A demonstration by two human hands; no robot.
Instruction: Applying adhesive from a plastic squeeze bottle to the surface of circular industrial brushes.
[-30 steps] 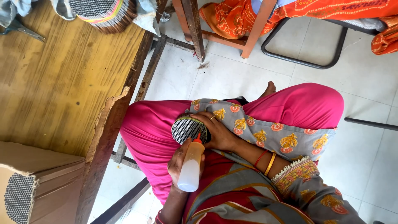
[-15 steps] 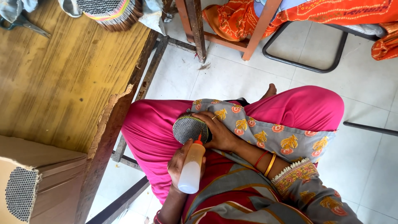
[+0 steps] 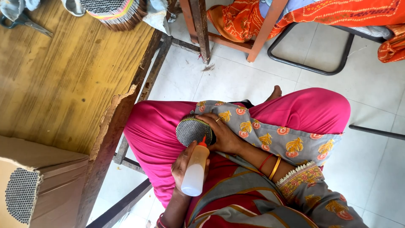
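Your left hand (image 3: 182, 166) wrapped round white squeeze bottle (image 3: 195, 169), orange nozzle tip touching face of round bundle (image 3: 192, 131). Your right hand (image 3: 223, 136) cupped closed over bundle's far side, holding it on your pink lap (image 3: 156, 139). Beside you, wooden table (image 3: 63, 84); cardboard box (image 3: 40, 185) at its near corner, end packed with small tubes. Farther off, scissors (image 3: 25, 23) and second bundle (image 3: 114, 10) at far table edge.
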